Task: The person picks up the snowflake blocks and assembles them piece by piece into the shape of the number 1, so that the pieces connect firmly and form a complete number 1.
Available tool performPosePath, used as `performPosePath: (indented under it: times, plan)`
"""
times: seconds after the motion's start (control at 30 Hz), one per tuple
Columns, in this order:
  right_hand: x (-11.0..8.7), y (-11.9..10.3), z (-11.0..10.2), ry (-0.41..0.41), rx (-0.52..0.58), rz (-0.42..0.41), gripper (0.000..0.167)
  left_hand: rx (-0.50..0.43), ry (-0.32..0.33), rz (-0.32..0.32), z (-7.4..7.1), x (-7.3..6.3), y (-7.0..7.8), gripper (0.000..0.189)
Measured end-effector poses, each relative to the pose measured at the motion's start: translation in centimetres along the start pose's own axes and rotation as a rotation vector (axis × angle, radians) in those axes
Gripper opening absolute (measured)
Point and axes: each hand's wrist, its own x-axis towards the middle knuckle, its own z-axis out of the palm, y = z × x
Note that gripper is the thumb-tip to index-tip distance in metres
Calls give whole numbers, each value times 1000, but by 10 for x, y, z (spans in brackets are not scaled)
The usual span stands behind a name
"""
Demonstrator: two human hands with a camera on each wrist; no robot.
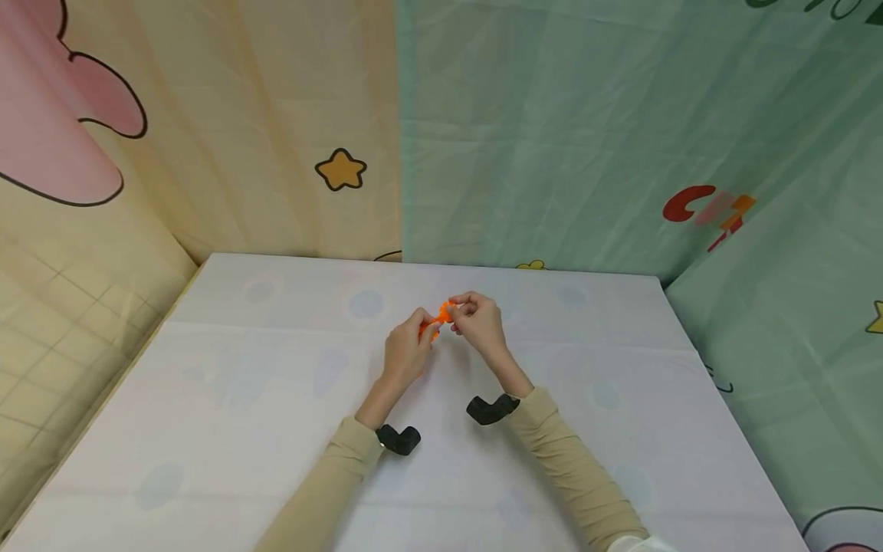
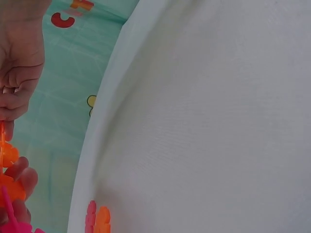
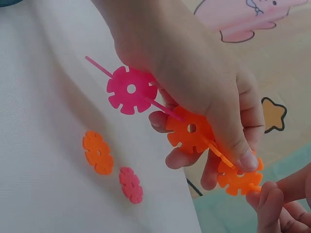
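My left hand point(image 1: 405, 349) grips a chain of interlocked slotted plastic discs point(image 3: 189, 128) over the far middle of the table. In the right wrist view, a pink disc point(image 3: 121, 92) sits at one end with pink discs edge-on in its slots. Beyond it come orange discs, the left thumb pressing on the flat orange disc point(image 3: 233, 180) near the other end. There my right hand point(image 1: 480, 326) pinches a small orange piece at that disc's rim, mostly hidden by its fingertips. Both hands meet closely at the orange end.
Below the hands, a loose orange disc point(image 3: 98, 153) and a loose pink disc point(image 3: 131, 185) lie side by side on the white cloth-covered table point(image 1: 207, 429). Printed curtains point(image 1: 552, 138) hang behind the table's far edge. Each wrist wears a black camera mount point(image 1: 400, 439).
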Motion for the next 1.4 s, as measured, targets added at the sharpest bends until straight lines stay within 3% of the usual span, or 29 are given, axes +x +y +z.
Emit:
performPosePath:
  times: [0.73,1.1,1.4]
  plan:
    - [2,11,0,-7,85,87,17,21,34,11,8,-2,0,16]
    - [3,9,2,-26,129,140,18,23,23,-3,9,-2,-3,16]
    - [3,10,1,-51,139,171,19,82,-20,40,1,2,-2,15]
